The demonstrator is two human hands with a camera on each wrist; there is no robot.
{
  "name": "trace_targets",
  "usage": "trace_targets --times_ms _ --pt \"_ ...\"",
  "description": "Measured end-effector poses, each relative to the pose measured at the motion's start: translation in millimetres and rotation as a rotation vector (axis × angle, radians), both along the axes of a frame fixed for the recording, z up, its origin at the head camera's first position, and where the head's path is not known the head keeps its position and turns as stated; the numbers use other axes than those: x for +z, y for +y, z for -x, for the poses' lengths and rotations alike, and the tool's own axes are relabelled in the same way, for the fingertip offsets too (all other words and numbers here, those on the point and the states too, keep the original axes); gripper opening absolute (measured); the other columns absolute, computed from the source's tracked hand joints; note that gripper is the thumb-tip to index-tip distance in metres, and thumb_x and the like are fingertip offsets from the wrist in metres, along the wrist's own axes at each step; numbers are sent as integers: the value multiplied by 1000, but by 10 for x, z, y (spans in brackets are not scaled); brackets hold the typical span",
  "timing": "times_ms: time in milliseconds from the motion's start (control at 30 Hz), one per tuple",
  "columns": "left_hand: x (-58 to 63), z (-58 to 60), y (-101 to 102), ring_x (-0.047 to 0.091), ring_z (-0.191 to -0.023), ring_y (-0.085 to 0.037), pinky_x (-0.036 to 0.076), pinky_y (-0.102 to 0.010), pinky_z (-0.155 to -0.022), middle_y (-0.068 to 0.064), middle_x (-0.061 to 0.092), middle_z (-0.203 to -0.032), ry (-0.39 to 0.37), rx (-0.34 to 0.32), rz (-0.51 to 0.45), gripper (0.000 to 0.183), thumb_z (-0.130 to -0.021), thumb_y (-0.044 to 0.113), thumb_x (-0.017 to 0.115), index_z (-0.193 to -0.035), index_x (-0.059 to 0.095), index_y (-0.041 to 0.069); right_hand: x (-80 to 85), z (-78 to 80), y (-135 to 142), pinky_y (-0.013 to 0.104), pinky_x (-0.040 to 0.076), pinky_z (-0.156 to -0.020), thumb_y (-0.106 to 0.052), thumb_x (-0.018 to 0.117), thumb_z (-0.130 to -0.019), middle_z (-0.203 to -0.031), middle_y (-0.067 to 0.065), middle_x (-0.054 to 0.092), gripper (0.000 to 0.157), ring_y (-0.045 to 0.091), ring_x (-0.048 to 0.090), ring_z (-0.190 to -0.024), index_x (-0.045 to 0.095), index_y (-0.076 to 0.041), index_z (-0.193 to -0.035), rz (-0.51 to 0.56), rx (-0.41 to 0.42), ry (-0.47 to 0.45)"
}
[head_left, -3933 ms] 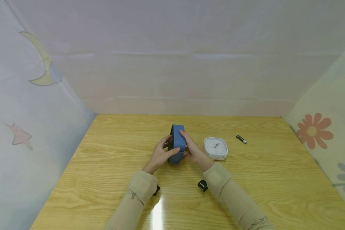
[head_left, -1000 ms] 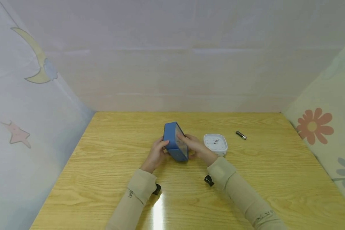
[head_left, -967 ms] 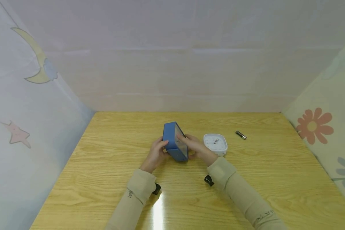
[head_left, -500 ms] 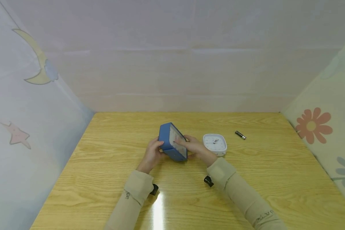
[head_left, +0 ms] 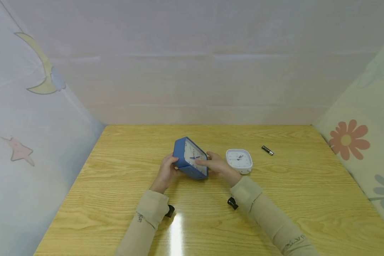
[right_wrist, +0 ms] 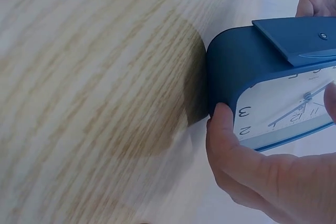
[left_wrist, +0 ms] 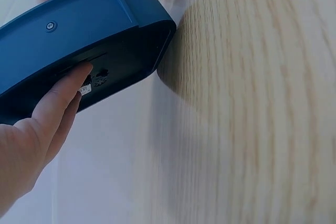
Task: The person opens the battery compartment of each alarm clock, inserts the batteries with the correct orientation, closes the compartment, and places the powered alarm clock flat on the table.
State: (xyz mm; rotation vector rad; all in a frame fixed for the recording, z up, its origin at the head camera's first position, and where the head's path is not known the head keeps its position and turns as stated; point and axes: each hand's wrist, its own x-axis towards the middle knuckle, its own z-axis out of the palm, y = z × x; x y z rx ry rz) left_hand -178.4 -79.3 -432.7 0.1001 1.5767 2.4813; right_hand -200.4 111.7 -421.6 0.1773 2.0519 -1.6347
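Note:
A blue square alarm clock (head_left: 180, 152) is tilted between my two hands, its white dial turned up and to the right. My left hand (head_left: 165, 175) grips its left side, thumb on the case; in the left wrist view the fingers (left_wrist: 58, 98) lie against the dark back (left_wrist: 126, 51). My right hand (head_left: 220, 166) holds the opposite side, its thumb over the dial and a finger (right_wrist: 223, 124) at the case's edge in the right wrist view. The clock's lower corner (right_wrist: 215, 72) is right at the tabletop. Part of the dial is hidden by the thumb.
A white square clock (head_left: 239, 159) lies face up just right of my right hand. Farther right is a small black battery (head_left: 267, 150) with a silver end. Both are on the wooden table (head_left: 291, 199), which has a printed cloth wall (head_left: 192, 89) behind it.
The blue clock has turned in my hands, from side-on to its dial coming into view. My left hand has shifted left with it; the white clock and the battery stay put.

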Motion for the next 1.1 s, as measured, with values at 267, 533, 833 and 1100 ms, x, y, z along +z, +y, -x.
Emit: trace_targets --times_ms 267,533,833,1100 --pt "7 -9 -25 57 -75 -15 47 -32 -61 -3 61 -88 -1 21 11 35 -85 5 36 -109 54 -12 -95 25 6 42 41 -93 -2 47 -90 -131 27 41 49 35 45 -115 31 13 -134 -156 70 87" --pt "9 0 -29 55 -73 -15 46 -33 -61 -4 59 -84 -28 34 -17 27 -83 2 36 -94 60 -1 -150 57 -15 29 49 -69 8 43 -81 -122 27 48 50 28 51 -97 37 13 -130 -327 102 156" --pt "-13 3 -54 54 -70 -15 44 -31 -58 -5 59 -85 -9 24 -24 32 -83 2 35 -103 58 -7 -240 98 -8 30 52 -66 12 43 -77 -108 23 56 60 27 58 -89 31 9 -136 -337 61 167" --pt "-10 17 -83 55 -77 -15 46 -32 -60 -8 57 -101 -1 18 3 49 -82 1 31 -129 41 -9 -260 116 -11 28 52 -58 9 46 -80 -113 23 55 58 24 61 -79 35 5 -137 -384 62 181"
